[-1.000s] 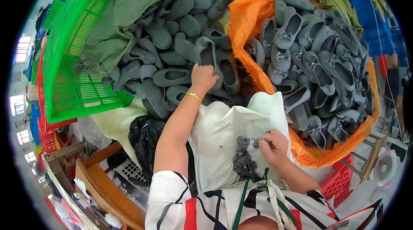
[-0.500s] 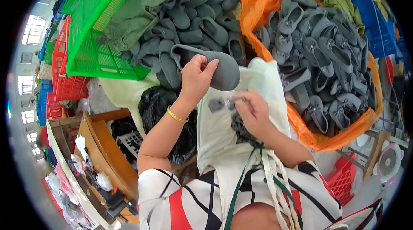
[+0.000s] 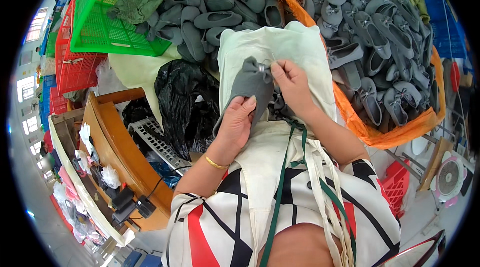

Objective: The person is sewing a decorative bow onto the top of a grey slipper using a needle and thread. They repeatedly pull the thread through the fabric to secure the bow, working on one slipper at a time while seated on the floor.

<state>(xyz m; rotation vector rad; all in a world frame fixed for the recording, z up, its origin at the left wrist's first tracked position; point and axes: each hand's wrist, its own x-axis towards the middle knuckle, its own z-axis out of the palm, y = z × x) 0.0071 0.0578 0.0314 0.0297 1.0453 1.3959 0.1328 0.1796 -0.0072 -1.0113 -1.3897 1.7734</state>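
A grey fabric shoe rests in my left hand, its toe pointing away from me over my lap. My thumb lies on the upper and the fingers are mostly hidden behind it. On the toe sits a grey bow with a small shiny ornament at its middle. My right hand pinches at the bow's right edge. Something thin and pale shows by those fingertips, too small to make out. Dark grey pieces lie in my apron, partly behind the shoe and my right hand.
Grey shoes are heaped by a green plastic basket ahead. At right, an orange sack holds shoes with bows. A black plastic bag and a wooden drawer unit stand at left, a fan at right.
My left hand has drawn the shoe down toward me and turned it toe away. The bow, earlier in my right hand apart from the shoe, is now against its toe.
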